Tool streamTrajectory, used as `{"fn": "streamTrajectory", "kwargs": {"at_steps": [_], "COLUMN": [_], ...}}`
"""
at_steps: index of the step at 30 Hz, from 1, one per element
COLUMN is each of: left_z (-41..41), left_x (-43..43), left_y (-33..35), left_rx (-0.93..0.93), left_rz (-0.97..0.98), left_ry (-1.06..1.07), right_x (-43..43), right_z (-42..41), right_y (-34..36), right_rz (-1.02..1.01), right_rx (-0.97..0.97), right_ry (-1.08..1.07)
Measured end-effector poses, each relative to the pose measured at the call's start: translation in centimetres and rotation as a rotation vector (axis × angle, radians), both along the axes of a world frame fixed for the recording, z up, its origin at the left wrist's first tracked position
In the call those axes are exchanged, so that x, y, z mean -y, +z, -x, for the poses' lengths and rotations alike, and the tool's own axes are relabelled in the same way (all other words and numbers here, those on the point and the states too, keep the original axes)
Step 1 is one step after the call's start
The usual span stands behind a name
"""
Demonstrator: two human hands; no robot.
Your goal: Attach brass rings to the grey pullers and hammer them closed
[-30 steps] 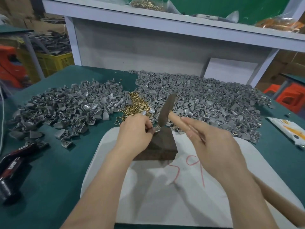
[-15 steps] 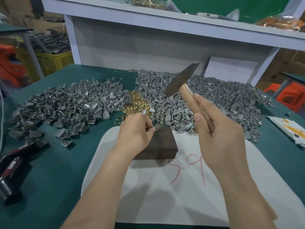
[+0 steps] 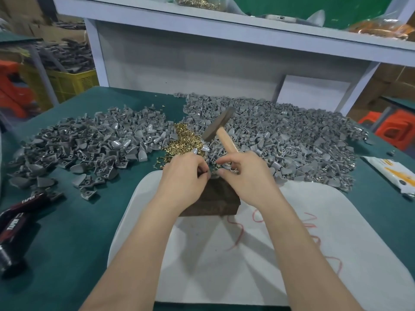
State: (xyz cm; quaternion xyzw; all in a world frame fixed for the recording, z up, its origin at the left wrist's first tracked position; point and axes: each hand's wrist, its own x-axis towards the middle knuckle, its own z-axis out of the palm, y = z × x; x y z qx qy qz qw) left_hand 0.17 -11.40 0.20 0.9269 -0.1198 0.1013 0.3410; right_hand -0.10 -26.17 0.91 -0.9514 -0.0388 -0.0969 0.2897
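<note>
Green bench: at the wooden block, your left hand pinches a grey part and your right hand grips the hammer.

Workshop: heaped grey pullers, hammer.

Matt grey plastic pullers, shiny brass rings, pale-wood-handled hammer with dull metal head, dark wooden block, green cloth-covered bench.
</note>
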Motion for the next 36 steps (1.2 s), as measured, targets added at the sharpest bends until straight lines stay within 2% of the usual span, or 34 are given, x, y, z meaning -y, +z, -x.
{"fn": "streamTrajectory", "kwargs": {"at_steps": [5, 16, 24, 31, 36], "left_z": [-0.1, 0.0, 0.0, -0.1, 0.0], "left_x": [0.0, 0.0, 0.0, 0.0, 0.0], "left_y": [-0.1, 0.0, -0.1, -0.1, 0.1], "left_rx": [-0.010, 0.004, 0.013, 0.010, 0.016], "left_rz": [-0.008, -0.075, -0.072, -0.082, -0.114], "left_ry": [-0.010, 0.002, 0.002, -0.015, -0.021], "right_x": [-0.8, -1.6, -1.1, -2.1, -3.0], "right_z": [-0.3, 0.2, 0.2, 0.1, 0.0], "right_y": [-0.2, -0.9, -0.5, 1.4, 2.1], "right_rz": [0.031, 0.180, 0.101, 0.384, 0.462], "right_rx": [0.004, 0.091, 0.071, 0.055, 0.010], "right_ry": [0.052, 0.026, 0.027, 0.008, -0.055]}}
